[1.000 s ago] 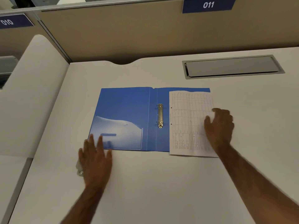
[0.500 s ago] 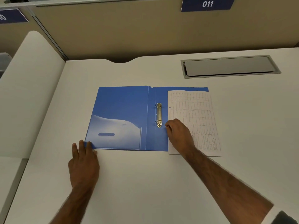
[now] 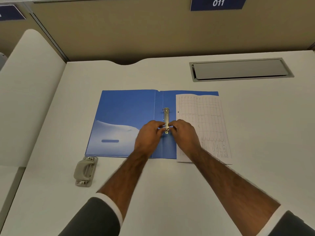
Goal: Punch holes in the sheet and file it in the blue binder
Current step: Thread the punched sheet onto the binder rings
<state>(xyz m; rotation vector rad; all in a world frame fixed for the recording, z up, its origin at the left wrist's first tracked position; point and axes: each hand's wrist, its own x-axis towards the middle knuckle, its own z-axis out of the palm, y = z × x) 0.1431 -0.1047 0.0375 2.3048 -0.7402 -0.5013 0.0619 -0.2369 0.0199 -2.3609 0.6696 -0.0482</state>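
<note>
The blue binder (image 3: 126, 114) lies open and flat on the desk, its metal ring mechanism (image 3: 166, 118) running along the spine. A printed sheet (image 3: 204, 123) with a punched hole near its left edge rests on the binder's right flap. My left hand (image 3: 150, 135) and my right hand (image 3: 183, 132) meet at the lower ring, fingertips pinching it from either side. The upper ring stands closed. A grey hole punch (image 3: 85, 171) sits on the desk below the binder's lower left corner.
A grey cable hatch (image 3: 240, 69) is set into the white desk (image 3: 264, 133) at the back right. A beige partition with a blue "011" label (image 3: 218, 3) rises behind. A white side divider (image 3: 29, 92) stands at the left.
My left hand left the desk near the punch and moved up to the ring mechanism. My right hand slid left off the sheet to the same lower ring. The punch is now uncovered.
</note>
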